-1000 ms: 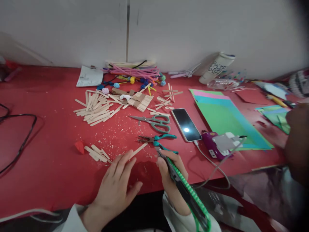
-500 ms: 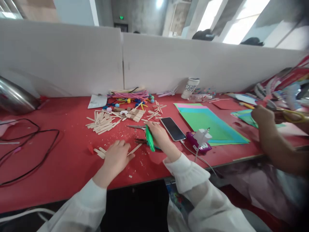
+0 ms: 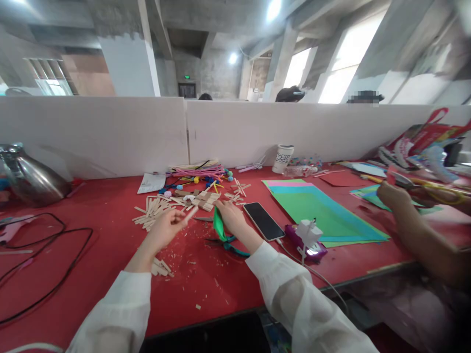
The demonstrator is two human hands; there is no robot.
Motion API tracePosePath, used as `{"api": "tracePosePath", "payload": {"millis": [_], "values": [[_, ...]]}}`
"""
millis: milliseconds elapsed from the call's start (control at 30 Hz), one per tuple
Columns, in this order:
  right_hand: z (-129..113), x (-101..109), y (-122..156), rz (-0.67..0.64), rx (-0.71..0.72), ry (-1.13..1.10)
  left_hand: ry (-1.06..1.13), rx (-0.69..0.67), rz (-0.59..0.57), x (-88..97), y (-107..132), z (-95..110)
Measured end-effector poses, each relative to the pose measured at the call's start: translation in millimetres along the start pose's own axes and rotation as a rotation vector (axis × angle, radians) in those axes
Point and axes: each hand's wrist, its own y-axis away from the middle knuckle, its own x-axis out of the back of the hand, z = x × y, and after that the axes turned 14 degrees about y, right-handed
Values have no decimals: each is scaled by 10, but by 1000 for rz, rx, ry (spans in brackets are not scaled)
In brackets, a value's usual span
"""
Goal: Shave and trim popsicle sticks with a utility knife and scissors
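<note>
My left hand (image 3: 164, 229) is lifted a little over the red table (image 3: 91, 245), pinching a wooden craft stick (image 3: 190, 214) that points up and right. My right hand (image 3: 230, 217) is closed round a green-handled utility knife (image 3: 218, 226), held just past the teal-handled pliers (image 3: 231, 243). A pile of loose craft sticks (image 3: 156, 210) and a glued stick panel (image 3: 204, 200) lie just beyond both hands. Several short cut stick pieces (image 3: 160, 267) lie by my left forearm, among wood shavings.
A phone (image 3: 263, 220) on a cable lies right of my right hand, next to a purple charger (image 3: 307, 244) and coloured paper sheets (image 3: 320, 208). Another person's hand (image 3: 395, 196) works at the far right. Black cables (image 3: 44, 260) loop at the left, near a steel kettle (image 3: 29, 176).
The view has tilted up to show the room. My left hand picked the stick off the table and raised it. My right hand moved the knife further away, toward the stick pile.
</note>
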Motion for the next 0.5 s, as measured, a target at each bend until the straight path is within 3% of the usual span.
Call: {"api": "tracePosePath", "payload": {"millis": [100,233,367,500], "values": [[-201,-56,3,-5,84,-21,237,43,113,-53,-267,-68],[-297,-152,33,-7,141,-81,428,94,164,-173,-392,-212],[1,-181,-4,-15,54,-120,502,111,189,-183,-397,-279],[398,-196,-26,-107,5,-114,531,119,198,-196,-418,-281]]}}
